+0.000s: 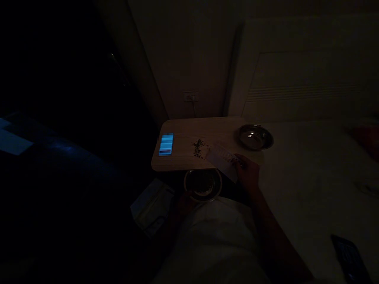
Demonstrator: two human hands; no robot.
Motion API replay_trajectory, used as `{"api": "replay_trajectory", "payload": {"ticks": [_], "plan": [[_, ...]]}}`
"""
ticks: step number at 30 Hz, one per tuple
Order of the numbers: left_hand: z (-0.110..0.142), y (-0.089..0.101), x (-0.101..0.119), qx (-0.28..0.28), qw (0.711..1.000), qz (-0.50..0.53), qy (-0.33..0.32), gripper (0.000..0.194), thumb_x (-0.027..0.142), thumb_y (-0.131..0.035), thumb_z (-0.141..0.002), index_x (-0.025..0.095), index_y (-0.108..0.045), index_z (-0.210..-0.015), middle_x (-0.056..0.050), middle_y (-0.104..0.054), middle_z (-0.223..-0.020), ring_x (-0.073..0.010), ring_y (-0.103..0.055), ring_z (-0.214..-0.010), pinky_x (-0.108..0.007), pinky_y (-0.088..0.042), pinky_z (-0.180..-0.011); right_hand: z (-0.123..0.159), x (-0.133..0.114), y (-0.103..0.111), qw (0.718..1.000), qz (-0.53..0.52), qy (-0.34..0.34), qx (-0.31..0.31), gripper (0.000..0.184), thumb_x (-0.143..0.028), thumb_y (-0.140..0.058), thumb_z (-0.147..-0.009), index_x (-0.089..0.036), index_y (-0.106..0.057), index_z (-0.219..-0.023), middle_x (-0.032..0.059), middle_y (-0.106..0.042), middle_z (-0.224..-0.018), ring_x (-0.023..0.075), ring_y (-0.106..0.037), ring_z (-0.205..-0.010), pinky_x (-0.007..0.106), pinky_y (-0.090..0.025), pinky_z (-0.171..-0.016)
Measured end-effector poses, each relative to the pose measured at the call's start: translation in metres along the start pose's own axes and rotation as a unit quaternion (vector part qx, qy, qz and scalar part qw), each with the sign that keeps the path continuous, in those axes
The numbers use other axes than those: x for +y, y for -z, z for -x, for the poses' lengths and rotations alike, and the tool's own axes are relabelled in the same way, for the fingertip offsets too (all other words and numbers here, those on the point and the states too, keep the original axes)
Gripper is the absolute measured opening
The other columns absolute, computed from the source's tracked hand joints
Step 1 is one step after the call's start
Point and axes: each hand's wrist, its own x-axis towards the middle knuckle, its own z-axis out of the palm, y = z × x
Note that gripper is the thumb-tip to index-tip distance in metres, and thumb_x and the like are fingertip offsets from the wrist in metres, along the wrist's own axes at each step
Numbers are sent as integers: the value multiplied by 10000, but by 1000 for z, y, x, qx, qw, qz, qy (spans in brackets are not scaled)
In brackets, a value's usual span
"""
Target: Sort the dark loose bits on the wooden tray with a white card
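In dim light, my left hand (186,203) grips the near-left rim of a round metal bowl (219,184) just below the front edge of a small wooden table (183,128). Dark contents show inside it, too dim to name. My right hand (248,172) is closed on a pale flat sheet, perhaps paper or card (222,159), with faint print or specks on it. The sheet's far left corner lies close to a scatter of small dark bits (198,148) on the tabletop. Those bits are too small to identify.
A second metal bowl (256,138) stands at the table's right end. A lit phone (166,144) lies at the left end. Behind the table is a wall socket (191,97) with a cord. A pale bag (152,205) is below left; a dark phone-like device (351,256) lies on the bed (304,177).
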Motion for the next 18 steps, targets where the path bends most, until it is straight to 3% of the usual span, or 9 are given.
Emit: {"api": "replay_trajectory", "payload": {"ticks": [10,18], "plan": [[-3,-10,7,0,999,38,7,544,230,-669,-764,186,-613,-1304,-107,-738,-1218,-347,-519,-1348,-524,-320,-1181,-6,-6,-8,999,-14,26,-30,342,-397,-586,-886,-191,-766,-1090,113,-785,-1021,266,-740,-854,373,-571,-772],[-10,-10,3,37,999,36,16,470,222,-620,-783,163,-640,-1249,-89,-782,-1086,-322,-534,-1340,-497,-290,-1204,-1,-7,-3,997,-47,28,-57,321,-387,-614,-868,-191,-772,-1067,100,-787,-1020,267,-740,-877,377,-571,-796]]}}
